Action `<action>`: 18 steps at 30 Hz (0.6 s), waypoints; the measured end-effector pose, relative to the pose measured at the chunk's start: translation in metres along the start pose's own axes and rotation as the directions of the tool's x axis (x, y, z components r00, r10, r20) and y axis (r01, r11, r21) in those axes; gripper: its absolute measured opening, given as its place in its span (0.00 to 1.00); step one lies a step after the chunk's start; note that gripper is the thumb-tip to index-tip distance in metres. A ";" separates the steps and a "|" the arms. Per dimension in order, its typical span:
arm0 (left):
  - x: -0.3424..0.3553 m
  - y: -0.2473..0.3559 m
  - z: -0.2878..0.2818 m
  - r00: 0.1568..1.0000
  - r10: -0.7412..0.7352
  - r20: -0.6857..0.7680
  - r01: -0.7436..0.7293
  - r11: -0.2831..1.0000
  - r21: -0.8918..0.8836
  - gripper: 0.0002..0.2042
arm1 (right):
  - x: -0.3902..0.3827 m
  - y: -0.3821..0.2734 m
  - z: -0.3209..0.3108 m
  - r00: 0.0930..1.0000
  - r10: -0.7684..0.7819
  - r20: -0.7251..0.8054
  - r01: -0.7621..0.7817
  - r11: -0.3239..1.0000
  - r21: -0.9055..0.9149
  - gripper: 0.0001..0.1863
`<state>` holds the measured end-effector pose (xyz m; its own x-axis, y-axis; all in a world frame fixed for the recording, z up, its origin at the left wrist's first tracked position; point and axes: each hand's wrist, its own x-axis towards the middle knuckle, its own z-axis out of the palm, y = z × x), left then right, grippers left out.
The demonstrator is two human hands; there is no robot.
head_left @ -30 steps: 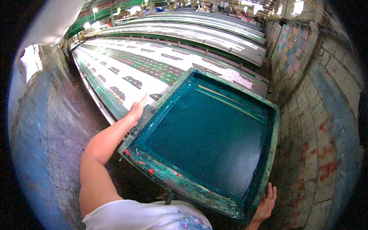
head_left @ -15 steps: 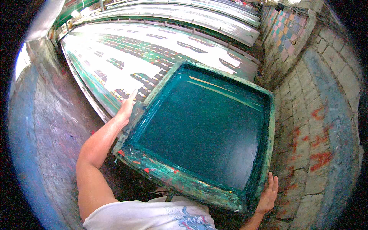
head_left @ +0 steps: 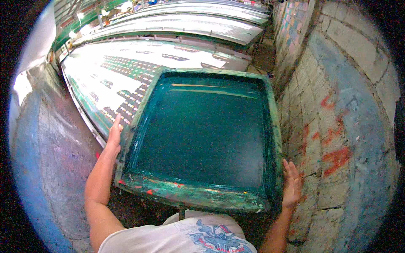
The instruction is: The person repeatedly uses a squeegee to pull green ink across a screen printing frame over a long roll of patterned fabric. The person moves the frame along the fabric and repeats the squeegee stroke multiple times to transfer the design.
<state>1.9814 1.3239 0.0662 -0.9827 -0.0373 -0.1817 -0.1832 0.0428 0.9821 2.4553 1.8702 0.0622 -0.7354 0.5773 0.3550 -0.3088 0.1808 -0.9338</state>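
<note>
A large screen-printing frame (head_left: 198, 201) fills the middle, its thick wooden rim smeared with green, red and yellow paint. Dark teal mesh (head_left: 198, 135) stretches across it, with pale streaks near the far edge. My left hand (head_left: 114, 134) holds the frame's left side, fingers pointing up along it and the underside grip hidden. On the opposite side, my right hand (head_left: 292, 184) presses against the frame's edge, fingers stretched upward. Between them the frame is held up in front of my white shirt, close to my waist.
Beyond the frame runs a long printing table (head_left: 84, 90) with rows of printed pieces. More long tables (head_left: 202, 25) lie behind it. A block wall (head_left: 314, 164) with red marks rises close on the right; a blue-stained wall (head_left: 46, 152) stands at the left.
The frame has turned anticlockwise to sit straighter in front of me and shifted left. My right hand has come up with it, and my left hand has moved left and slightly down.
</note>
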 end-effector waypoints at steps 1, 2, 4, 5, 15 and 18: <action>-0.007 0.010 0.006 0.998 0.015 0.061 -0.012 0.999 -0.043 0.36 | 0.013 -0.002 -0.004 1.000 -0.009 0.021 0.008 1.000 0.019 0.42; -0.010 0.018 0.009 0.998 -0.001 0.065 0.006 0.998 -0.068 0.36 | 0.029 0.010 -0.011 0.995 -0.081 0.065 0.074 0.990 0.116 0.40; -0.015 0.031 0.016 0.998 -0.028 0.047 0.032 0.996 -0.088 0.36 | 0.055 0.035 -0.019 0.992 -0.102 0.068 0.090 0.983 0.158 0.40; -0.015 0.039 0.025 0.999 -0.033 0.030 0.035 0.996 -0.083 0.36 | 0.070 0.044 -0.023 0.991 -0.111 0.070 0.098 0.980 0.174 0.40; 0.105 0.020 0.113 0.984 0.029 -0.174 -0.045 0.995 -0.090 0.39 | 0.315 0.087 -0.043 0.964 -0.099 0.248 0.026 0.959 0.281 0.41; 0.130 0.056 0.215 0.984 -0.068 -0.164 0.048 0.991 -0.124 0.40 | 0.401 0.112 -0.073 0.963 -0.120 0.240 0.053 0.962 0.269 0.41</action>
<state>1.8374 1.5365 0.0872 -0.9497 -0.2036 -0.2379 -0.2254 -0.0830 0.9707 2.1702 2.1802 0.0968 -0.8161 0.3436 0.4646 -0.4978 -0.0097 -0.8673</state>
